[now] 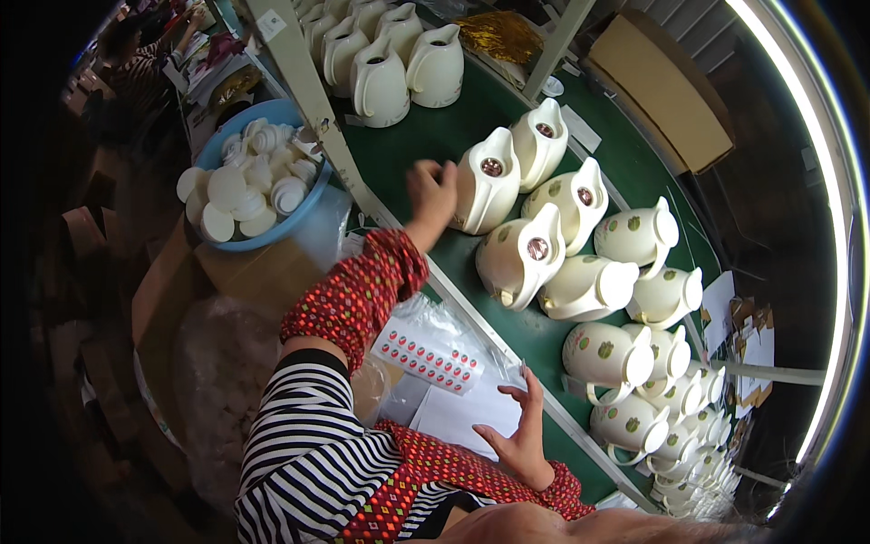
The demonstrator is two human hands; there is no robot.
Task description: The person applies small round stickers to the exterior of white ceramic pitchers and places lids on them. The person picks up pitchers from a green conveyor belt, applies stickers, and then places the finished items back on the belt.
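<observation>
My left hand [431, 195] is raised over the green bench, blurred, beside a cream thermos jug [487, 186] with an open mouth. Its fingers look partly curled, but I cannot make out whether anything is in them. Nearer me, my right hand [526, 435] has thumb and forefinger spread apart. A tiny pale speck shows at the forefinger's tip, too small to name. Left of that hand lies a sheet of small red and green stickers [426, 355] on clear plastic and white paper [467, 417]. More open-mouthed jugs [521, 258] stand close by.
White-lidded jugs [603, 354] crowd the bench on the right, and several open ones [379, 86] stand at the back. A blue basin [258, 240] of white plastic lids [227, 188] sits at left. A metal post [313, 100] rises beside it. A cardboard box [662, 86] lies far right.
</observation>
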